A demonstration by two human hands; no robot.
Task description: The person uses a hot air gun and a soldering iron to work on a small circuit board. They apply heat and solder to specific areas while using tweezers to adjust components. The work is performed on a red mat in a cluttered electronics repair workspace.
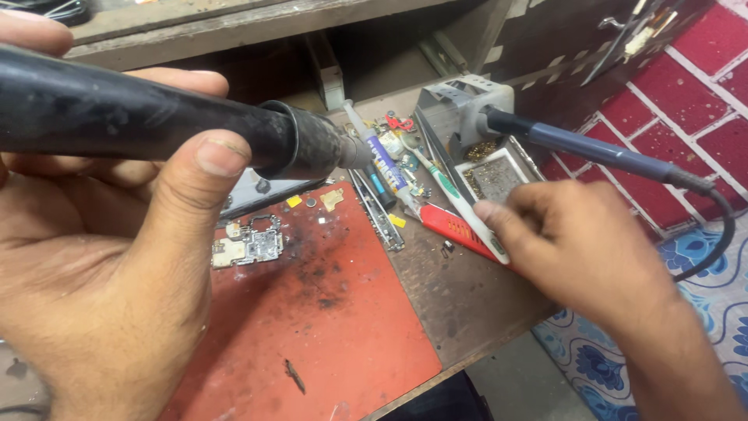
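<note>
- Left hand (pixel 101 257) grasps the black hot-air handle (pixel 156 125), fingers clenched round it
- Right hand (pixel 580 253) reaches the white toothbrush (pixel 460 206) on the worktop (pixel 467 296); grip probably loose, cannot tell

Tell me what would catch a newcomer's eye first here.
The left hand grips a thick black hot-air handpiece filling the upper left. Below lies a scorched red work mat with a bare circuit board. At right, the right hand reaches among tools beside a soldering iron in its stand.

The left hand (pixel 101 257) fills the near foreground, fingers curled and thumb pressed forward in a closed grasp. The right hand (pixel 576 249) reaches forward from the right, knuckles up, fingertips pinched.
</note>
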